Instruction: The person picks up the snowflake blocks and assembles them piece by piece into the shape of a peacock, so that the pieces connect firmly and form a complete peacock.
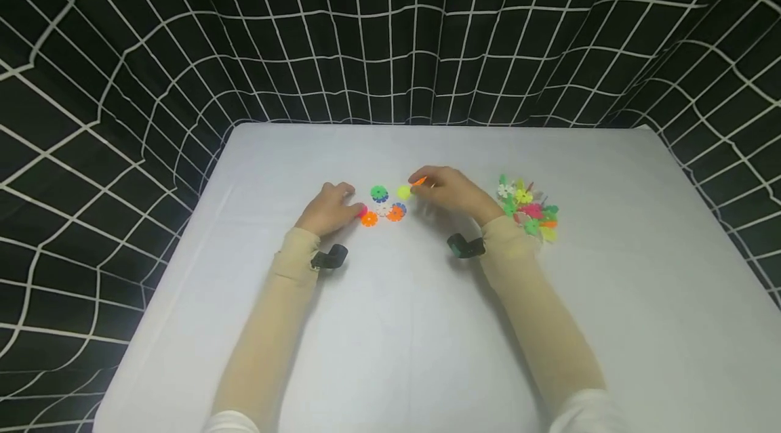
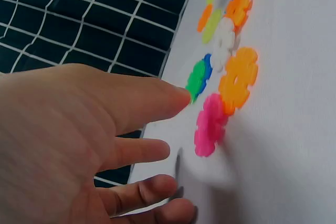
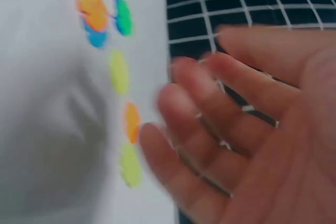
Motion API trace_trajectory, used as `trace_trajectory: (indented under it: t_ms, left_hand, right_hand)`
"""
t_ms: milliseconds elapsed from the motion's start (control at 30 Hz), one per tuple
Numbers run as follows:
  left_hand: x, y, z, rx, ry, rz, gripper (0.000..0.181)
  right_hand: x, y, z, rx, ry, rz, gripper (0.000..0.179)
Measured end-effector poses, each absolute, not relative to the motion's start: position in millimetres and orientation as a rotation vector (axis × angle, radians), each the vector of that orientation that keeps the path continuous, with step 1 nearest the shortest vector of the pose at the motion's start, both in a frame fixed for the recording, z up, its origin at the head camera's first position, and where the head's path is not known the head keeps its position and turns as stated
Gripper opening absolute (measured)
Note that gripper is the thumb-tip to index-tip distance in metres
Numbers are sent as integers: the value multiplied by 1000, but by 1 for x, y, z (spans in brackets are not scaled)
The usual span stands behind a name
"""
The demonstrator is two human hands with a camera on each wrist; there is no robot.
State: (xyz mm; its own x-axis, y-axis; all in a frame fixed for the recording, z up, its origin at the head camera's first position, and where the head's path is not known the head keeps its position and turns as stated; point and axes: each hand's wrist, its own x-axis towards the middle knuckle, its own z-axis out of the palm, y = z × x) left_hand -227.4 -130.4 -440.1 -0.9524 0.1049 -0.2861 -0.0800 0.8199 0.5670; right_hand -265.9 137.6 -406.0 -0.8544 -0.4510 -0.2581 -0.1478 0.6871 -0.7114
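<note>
Small notched plastic discs lie grouped on the table between the hands. A white disc (image 2: 224,43) is in the middle, with a green disc (image 1: 378,192) over a blue one behind it. Nearer are an orange disc (image 1: 369,219) and another orange disc (image 1: 396,214) overlapping blue. My left hand (image 1: 328,209) has loosely bent fingers, its thumb beside the pink disc (image 2: 211,125); contact is unclear. My right hand (image 1: 451,190), fingers apart and blurred in its wrist view, hovers by a yellow disc (image 3: 119,72), an orange piece (image 3: 132,122) and another yellow piece (image 3: 130,165). Nothing shows in its grasp.
A pile of mixed coloured discs (image 1: 529,209) lies right of the right wrist. White cloth covers the table (image 1: 390,324). Black curtain with a white grid (image 1: 390,33) surrounds the back and sides. Dark wrist-worn devices (image 1: 330,257) stick out inward from both wrists.
</note>
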Motion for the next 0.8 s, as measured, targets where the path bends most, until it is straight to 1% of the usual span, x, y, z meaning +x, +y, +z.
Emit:
trace_trajectory:
  t_ms: [167,467,600,800]
  left_hand:
    - [-227,-129,-441,96,2682,821,56]
    - [-227,-130,-443,160,2680,780,53]
    - [-227,-130,-445,180,2691,774,45]
    - [-229,-131,-446,164,2706,776,32]
  right_hand:
    - [-257,125,-423,-552,2446,-787,42]
    - [-250,110,-435,-671,2575,-626,46]
    - [-242,101,-443,-638,2682,-523,50]
    - [-233,92,-446,-543,2739,-484,42]
